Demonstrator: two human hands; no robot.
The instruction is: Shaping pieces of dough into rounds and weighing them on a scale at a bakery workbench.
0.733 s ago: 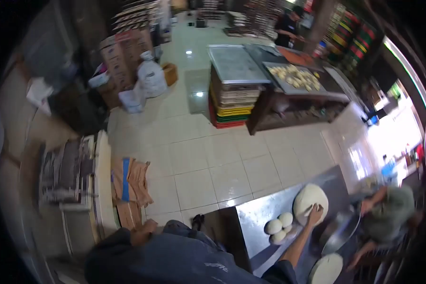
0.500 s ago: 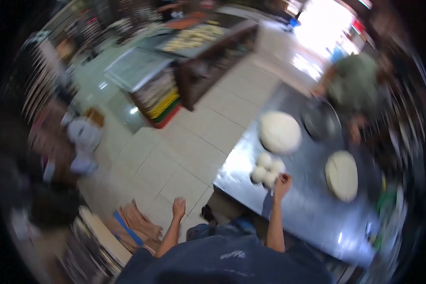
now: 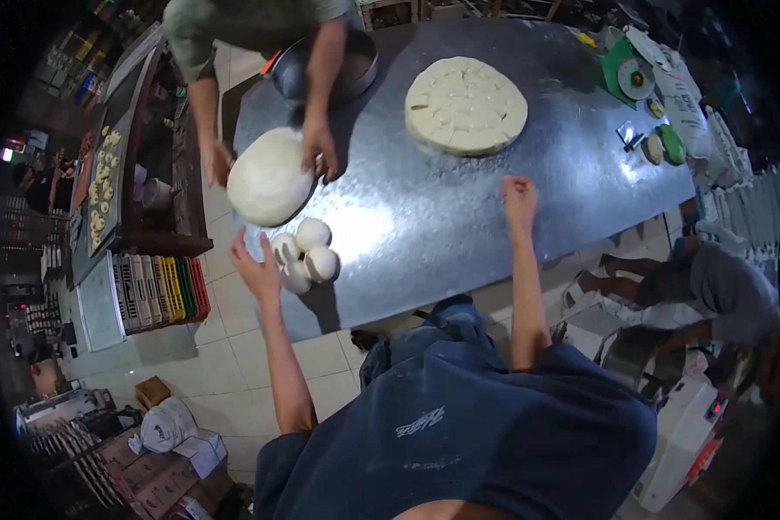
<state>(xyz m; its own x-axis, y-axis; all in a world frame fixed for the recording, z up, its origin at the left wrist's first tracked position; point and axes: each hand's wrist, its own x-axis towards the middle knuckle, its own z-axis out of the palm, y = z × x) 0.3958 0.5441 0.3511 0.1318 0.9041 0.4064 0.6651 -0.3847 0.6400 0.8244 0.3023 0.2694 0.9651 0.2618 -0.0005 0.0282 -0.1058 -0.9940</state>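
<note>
My left hand (image 3: 253, 267) is open, fingers spread, beside a cluster of several dough balls (image 3: 321, 263) on the steel worktable (image 3: 381, 286). Over the table's near right, my right hand (image 3: 518, 198) has its fingers curled, with nothing visible in them. Beyond it lies a thick round dough slab (image 3: 466, 106) cut with segment lines. At the upper left, a co-worker's two hands (image 3: 319, 147) grip a smooth dough disc (image 3: 267, 178), in front of a metal bowl (image 3: 355, 69).
A green scale (image 3: 620, 78) and white sacks (image 3: 685, 121) occupy the table's right end. Another person (image 3: 728, 286) bends low at lower right beside a machine (image 3: 676, 433). Left are a counter with dough pieces (image 3: 104, 182), stacked crates (image 3: 160, 295) and bags (image 3: 165, 425).
My view has swung round to face the table. My left hand has come up beside the dough balls, fingers spreading; my right has moved right of them. The co-worker's hands are now on the dough disc.
</note>
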